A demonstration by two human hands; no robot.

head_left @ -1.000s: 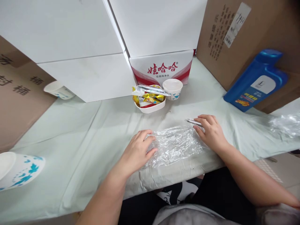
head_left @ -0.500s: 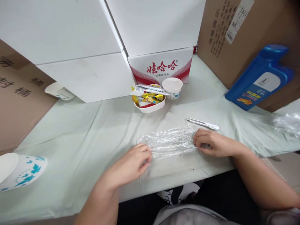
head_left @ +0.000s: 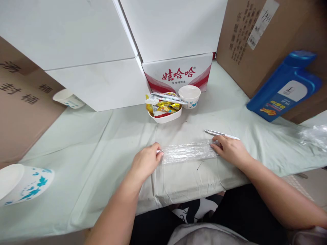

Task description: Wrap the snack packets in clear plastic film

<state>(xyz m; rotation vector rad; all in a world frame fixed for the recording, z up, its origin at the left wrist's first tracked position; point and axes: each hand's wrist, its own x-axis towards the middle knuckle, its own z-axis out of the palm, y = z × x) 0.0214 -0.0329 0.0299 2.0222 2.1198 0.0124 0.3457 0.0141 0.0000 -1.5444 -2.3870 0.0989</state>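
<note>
A clear plastic sheet (head_left: pixel 189 152), folded into a narrow crinkled strip, lies on the pale green tablecloth (head_left: pixel 102 143) near the front edge. My left hand (head_left: pixel 145 162) pinches the strip's left end with curled fingers. At the strip's right end my right hand (head_left: pixel 230 150) presses down, fingers bent over the plastic. A white pen (head_left: pixel 221 133) lies on the cloth just beyond my right hand.
A white dish of sachets (head_left: pixel 165 107) and a paper cup (head_left: pixel 189 96) stand behind the strip, before a red and white carton (head_left: pixel 178 73). A blue bottle (head_left: pixel 283 87) leans at right. Paper cups lie on their sides at the left (head_left: pixel 22 183) and far left (head_left: pixel 68 98). Crumpled plastic (head_left: pixel 314 136) lies right.
The plastic went from a wide flat sheet to a narrow strip, folded away from me. Both hands moved along with it and now hold its two ends.
</note>
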